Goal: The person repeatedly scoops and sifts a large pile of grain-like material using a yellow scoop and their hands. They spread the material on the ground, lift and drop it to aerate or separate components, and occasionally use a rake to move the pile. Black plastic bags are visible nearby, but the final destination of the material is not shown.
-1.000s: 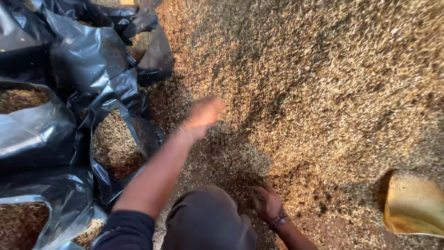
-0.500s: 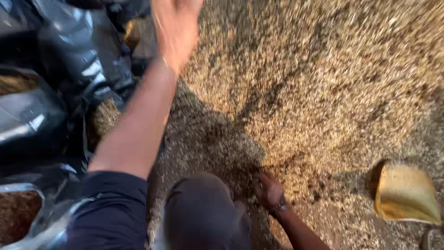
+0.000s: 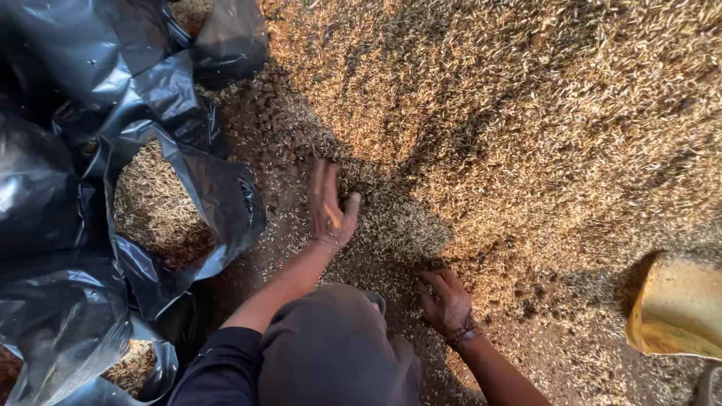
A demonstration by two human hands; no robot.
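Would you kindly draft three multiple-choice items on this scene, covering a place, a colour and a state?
1. Where does the right hand rest?
A. inside a bag
B. on the husk pile
C. on the scoop

2. What colour are the plastic bags?
A. black
B. white
C. blue

3. How is the left hand held?
A. clenched in a fist
B. gripping a bag's rim
C. open, fingers extended

Answers:
1 B, its fingers lie spread on the husks beside the knee.
2 A, all the glossy bags at the left are black.
3 C, the palm is open above the husks, holding nothing.
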